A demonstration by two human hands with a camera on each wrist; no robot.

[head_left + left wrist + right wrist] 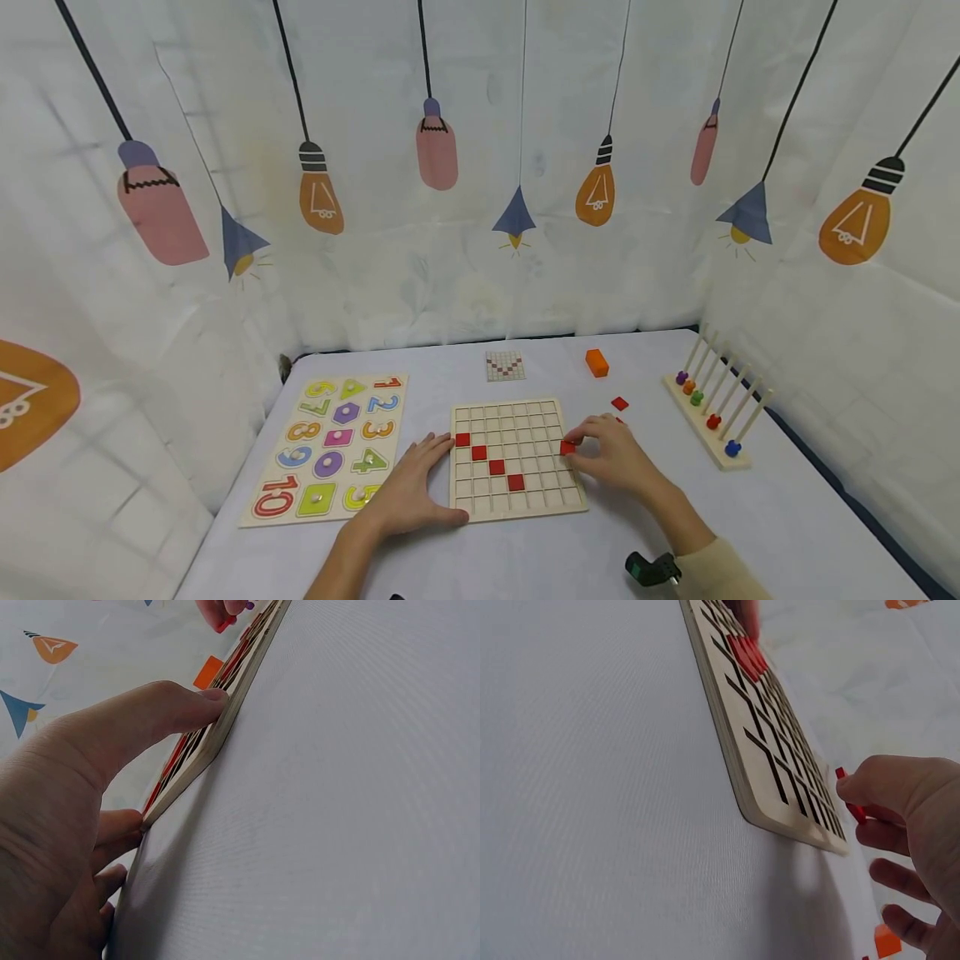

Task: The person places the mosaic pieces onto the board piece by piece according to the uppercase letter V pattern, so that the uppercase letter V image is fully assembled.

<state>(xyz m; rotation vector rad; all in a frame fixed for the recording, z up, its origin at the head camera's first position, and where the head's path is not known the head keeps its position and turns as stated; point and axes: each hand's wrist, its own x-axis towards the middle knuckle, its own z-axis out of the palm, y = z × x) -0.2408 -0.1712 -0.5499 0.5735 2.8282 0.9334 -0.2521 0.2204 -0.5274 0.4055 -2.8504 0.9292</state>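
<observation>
Pinching a red tile [567,448] at the fingertips of the right hand [613,452], by the right side of the wooden grid board [525,433] (touching or just above, cannot tell). Steadying the board's left edge and near corner with the left hand [408,492], with thumb and fingers spread apart. Between both hands, on a diagonal of cells, with four red squares [497,467].

Bright, diffuse and evenly lit in head view, stretched toward the edges | dimmer, greyer in wrist views, softly shadowed on the desk [607,825] | slightly blurred at the left grip [746,616]
</observation>
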